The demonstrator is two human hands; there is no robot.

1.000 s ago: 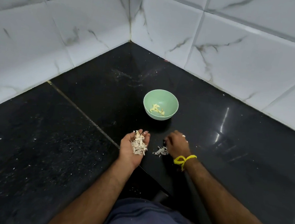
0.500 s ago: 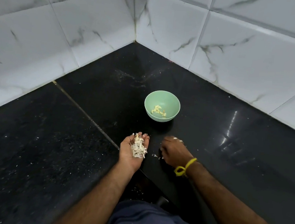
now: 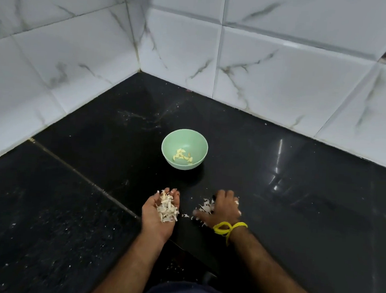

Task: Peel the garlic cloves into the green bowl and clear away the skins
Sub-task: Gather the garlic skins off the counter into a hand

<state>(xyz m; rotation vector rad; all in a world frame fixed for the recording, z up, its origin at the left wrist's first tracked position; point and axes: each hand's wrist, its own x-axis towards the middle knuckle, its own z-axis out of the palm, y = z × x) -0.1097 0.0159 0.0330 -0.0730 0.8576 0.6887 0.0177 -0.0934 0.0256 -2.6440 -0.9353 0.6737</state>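
Left hand (image 3: 159,215): palm up, fingers loosely cupped — a heap of garlic skins (image 3: 167,207) lies from fingertips to mid-palm.
Right hand (image 3: 225,209): palm down on the black countertop (image 3: 297,212), fingers spread and slightly bent, gripping nothing.
Loose skins (image 3: 205,206): against the right fingers' inner side — between the 2 hands.
Green bowl (image 3: 194,142): beyond both hands, apart from them.
Peeled cloves (image 3: 182,156): in the bowl's bottom.
Yellow band (image 3: 228,227): right wrist.
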